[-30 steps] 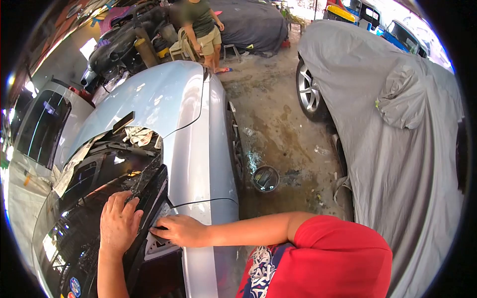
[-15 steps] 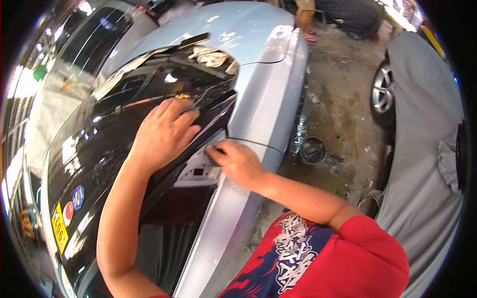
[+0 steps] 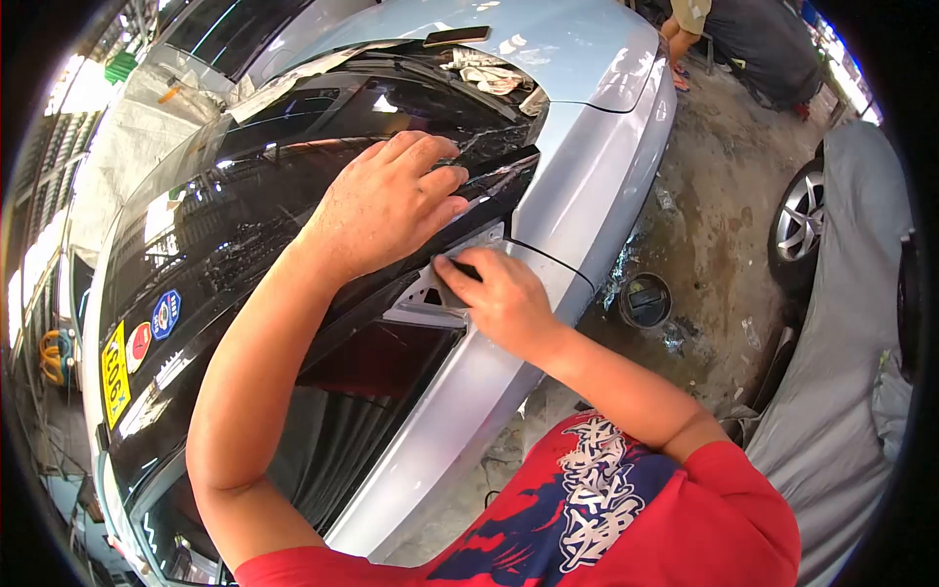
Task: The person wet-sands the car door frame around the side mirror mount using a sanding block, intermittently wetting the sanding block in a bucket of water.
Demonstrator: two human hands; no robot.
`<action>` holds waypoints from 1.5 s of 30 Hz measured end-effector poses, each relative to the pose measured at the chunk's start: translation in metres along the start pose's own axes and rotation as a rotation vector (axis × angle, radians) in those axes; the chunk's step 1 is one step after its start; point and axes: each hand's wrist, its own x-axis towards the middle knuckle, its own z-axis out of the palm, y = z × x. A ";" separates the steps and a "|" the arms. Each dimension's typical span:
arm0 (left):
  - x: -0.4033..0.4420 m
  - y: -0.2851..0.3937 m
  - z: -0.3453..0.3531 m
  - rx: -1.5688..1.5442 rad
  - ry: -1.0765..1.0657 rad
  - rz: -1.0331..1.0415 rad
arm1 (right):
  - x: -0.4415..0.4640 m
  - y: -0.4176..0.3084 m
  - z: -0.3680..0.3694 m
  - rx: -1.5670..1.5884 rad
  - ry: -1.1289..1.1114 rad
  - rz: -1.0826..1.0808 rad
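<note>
My right hand (image 3: 507, 301) is closed, fingers and thumb pinched around a small dark piece (image 3: 468, 270) whose kind I cannot make out. It presses at the bare triangular mirror mount (image 3: 423, 297), a pale panel with dark holes at the front corner of the silver car's side window. Just ahead of it, my left hand (image 3: 383, 203) lies over the edge of the dark windshield (image 3: 245, 210), fingers loosely bent and apart, holding nothing visible. A black trim strip (image 3: 504, 174) runs along the pillar beside that hand.
A phone-like dark slab (image 3: 457, 36) and a crumpled cloth (image 3: 486, 72) lie near the hood's base. On the wet floor stands a dark bucket (image 3: 646, 299). A grey-covered car (image 3: 841, 323) is at right. Another person's legs (image 3: 682, 39) show at the top.
The view has shifted, so the car sits farther right in the picture. My right hand stays at the mirror mount with slightly changed finger placement; my left stays on the windshield edge.
</note>
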 end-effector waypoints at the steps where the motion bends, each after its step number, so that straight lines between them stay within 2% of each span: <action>1: 0.000 0.000 0.000 -0.002 0.003 -0.002 | -0.001 -0.001 0.002 0.004 -0.006 0.000; 5: 0.000 0.001 -0.002 -0.016 -0.018 -0.018 | -0.008 0.017 0.003 -0.148 0.002 0.049; 13: -0.001 0.002 -0.002 -0.019 -0.018 -0.023 | -0.012 0.020 0.009 -0.099 0.009 -0.049; 16: -0.001 0.000 0.000 -0.016 -0.004 -0.015 | -0.016 0.018 -0.010 -0.090 -0.080 0.199; 20: -0.001 0.001 -0.002 -0.024 -0.001 -0.011 | -0.027 0.025 -0.016 0.160 -0.066 0.499; 23: -0.001 0.000 -0.001 -0.020 0.009 -0.005 | -0.023 0.031 -0.015 0.204 -0.007 0.517; 26: 0.000 0.001 0.001 -0.004 0.022 -0.001 | -0.013 0.030 -0.017 0.224 -0.053 0.592; 29: 0.001 0.001 0.001 -0.007 0.018 -0.005 | -0.017 0.019 -0.001 0.078 -0.066 0.500; 35: 0.001 0.000 0.001 -0.022 0.007 -0.007 | -0.017 0.034 -0.019 0.201 -0.129 0.491; 41: 0.002 0.000 0.001 -0.026 0.008 0.004 | -0.014 0.022 -0.007 0.027 -0.128 0.441; 45: 0.003 0.000 0.002 -0.016 -0.001 0.005 | -0.011 0.023 -0.006 0.318 -0.116 0.570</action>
